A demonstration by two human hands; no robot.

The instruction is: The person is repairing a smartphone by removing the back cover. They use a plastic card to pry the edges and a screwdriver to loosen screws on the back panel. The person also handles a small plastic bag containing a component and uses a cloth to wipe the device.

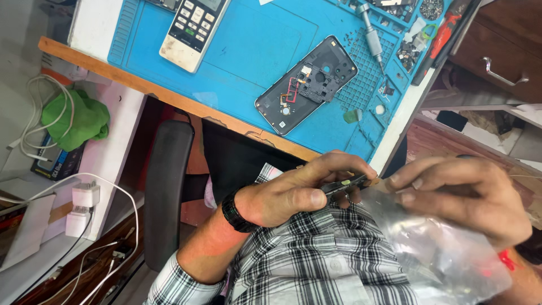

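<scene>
My left hand (293, 189), with a black watch on the wrist, pinches a small dark flat part (345, 184) between thumb and fingers, low over my checked shirt. My right hand (463, 195) is just to its right, its fingers gripping the top of a clear plastic bag (435, 248) that hangs over my lap. The fingertips of the two hands nearly meet at the mouth of the bag. An opened phone (307, 85) with its back cover off lies face down on the blue work mat (248, 51), apart from both hands.
On the mat lie a white remote control (192, 25), a metal screwdriver (372, 36), a red-handled tool (446, 31) and trays of small parts. A green cloth (76, 118), white chargers (82, 206) with cables and a black chair arm (166, 192) sit at the left. A wooden drawer (502, 62) is at the right.
</scene>
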